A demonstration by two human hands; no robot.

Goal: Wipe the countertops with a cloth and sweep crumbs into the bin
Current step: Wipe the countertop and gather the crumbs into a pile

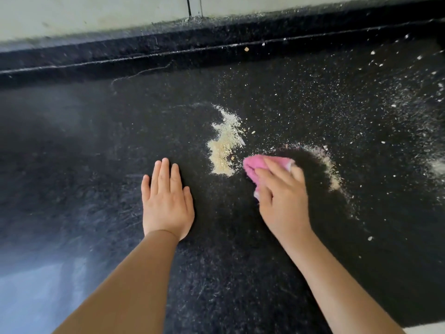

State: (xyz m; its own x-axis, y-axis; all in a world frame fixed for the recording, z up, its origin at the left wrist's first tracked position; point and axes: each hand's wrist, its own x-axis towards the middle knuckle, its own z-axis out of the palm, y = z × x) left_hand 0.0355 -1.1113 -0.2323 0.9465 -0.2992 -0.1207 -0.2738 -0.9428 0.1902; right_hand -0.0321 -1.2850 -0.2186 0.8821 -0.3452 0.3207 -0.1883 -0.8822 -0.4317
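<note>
While the right hand (281,196) presses the pink cloth (258,165) flat on the black countertop (96,165), fingers curled over it, I note the main crumb pile (224,150) just left of the cloth's tip, long axis running away from me. Left hand (166,201) lies flat, fingers straight, holding nothing, just beyond the pile's left side. A second crumb arc (330,169) curves to the cloth's right. Bare counter opens leftward; no bin in view.

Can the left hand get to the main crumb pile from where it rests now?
Probably yes: the left hand lies flat on the countertop, with only bare surface between it and the crumb pile.
</note>
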